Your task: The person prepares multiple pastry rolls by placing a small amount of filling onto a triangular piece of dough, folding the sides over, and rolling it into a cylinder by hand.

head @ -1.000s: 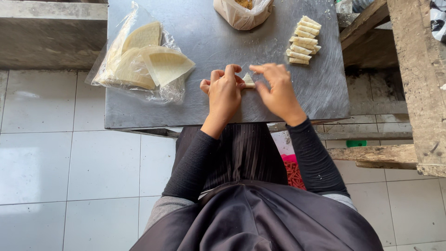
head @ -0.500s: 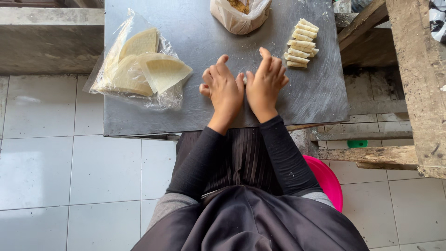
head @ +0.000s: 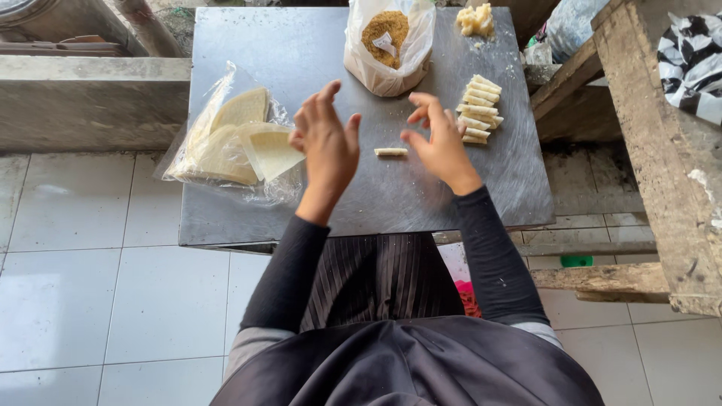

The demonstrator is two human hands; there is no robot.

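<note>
Between our left hand (head: 325, 143) and right hand (head: 436, 143) the grey metal tabletop (head: 376, 203) lies bare but for one small pale rolled pastry stick (head: 390, 152). Near us, the tabletop's front strip is open across its width. To the left, a clear plastic bag of pale wedge-shaped wrappers (head: 233, 143) blocks that side. Far ahead stands an open plastic bag of brown crumbs (head: 387, 45). To the right, a row of rolled pastry sticks (head: 477, 109) lies just beside our right hand.
</note>
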